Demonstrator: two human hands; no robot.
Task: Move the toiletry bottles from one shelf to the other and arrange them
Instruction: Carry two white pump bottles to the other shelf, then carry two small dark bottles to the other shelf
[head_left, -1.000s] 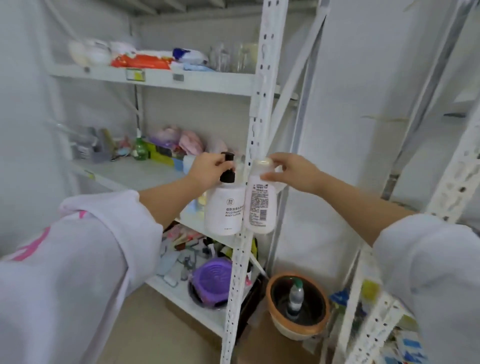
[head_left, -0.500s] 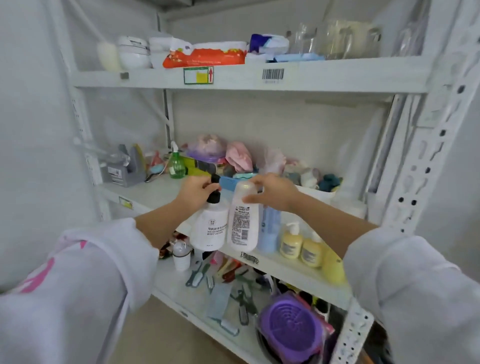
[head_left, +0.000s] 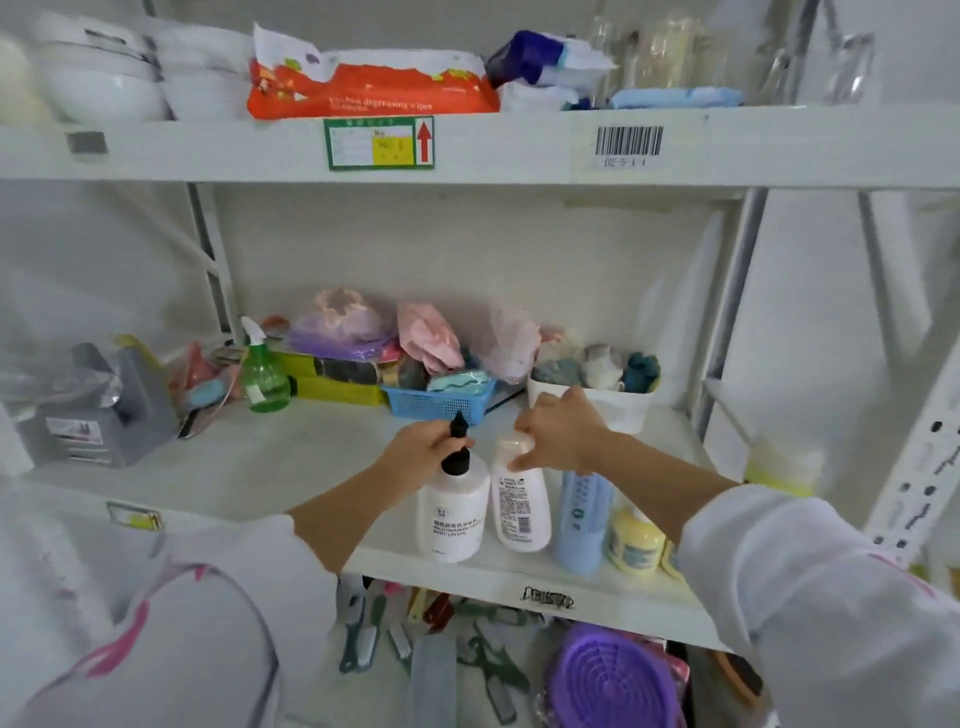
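The left hand (head_left: 426, 451) wraps the black pump neck of the lotion bottle (head_left: 453, 512), hiding it, and the right hand (head_left: 561, 434) covers the cap of the white bottle (head_left: 521, 512). Just right of that hand, the blue bottle (head_left: 581, 512) and yellow bottle (head_left: 635, 540) are partly hidden behind the forearm, their print too blurred to read.

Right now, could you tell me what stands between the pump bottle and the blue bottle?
The head view shows one white labelled bottle, gripped by the right hand.
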